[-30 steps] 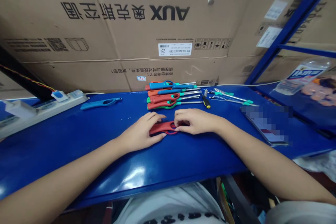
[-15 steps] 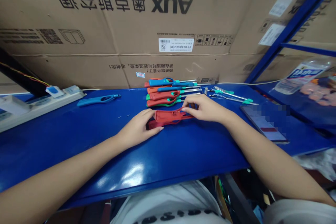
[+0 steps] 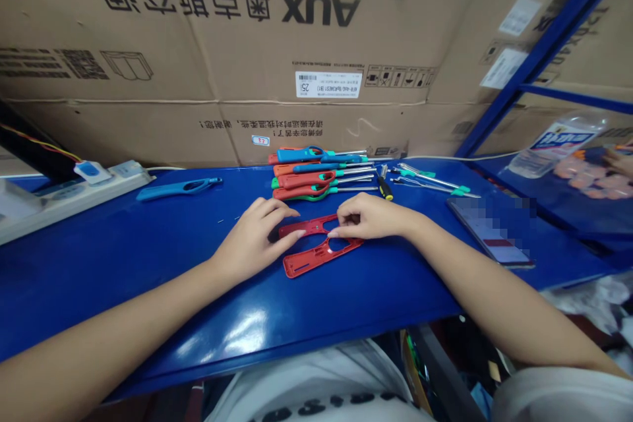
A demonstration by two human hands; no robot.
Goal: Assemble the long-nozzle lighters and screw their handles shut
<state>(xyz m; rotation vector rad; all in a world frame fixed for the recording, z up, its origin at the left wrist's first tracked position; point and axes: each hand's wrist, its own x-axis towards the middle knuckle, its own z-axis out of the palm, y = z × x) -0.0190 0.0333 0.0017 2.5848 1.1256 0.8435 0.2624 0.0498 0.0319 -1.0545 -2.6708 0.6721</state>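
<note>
Two red lighter casing halves lie side by side on the blue table, insides up. The nearer casing half (image 3: 306,262) is in plain view at its left end. The farther casing half (image 3: 307,227) is partly covered by my fingers. My left hand (image 3: 262,231) is open at the left end of the farther half, thumb and fingers apart. My right hand (image 3: 361,217) curls closed at the right end of the farther half, covering part of both halves. Just beyond them lies a stack of red, blue, orange and green stick lighters (image 3: 306,180).
A blue casing piece (image 3: 180,189) lies left, near a power strip (image 3: 74,198). Past my right hand are a black-and-yellow screwdriver (image 3: 384,187), metal lighter tubes (image 3: 435,179) and a phone (image 3: 489,232). Farther right are a plastic bottle (image 3: 554,145) and another person's hand (image 3: 620,161). A cardboard wall (image 3: 222,66) stands behind.
The red casing halves, close together before, now lie apart, the nearer one shifted toward me. My left hand has loosened and moved slightly left. The screwdriver has come into view.
</note>
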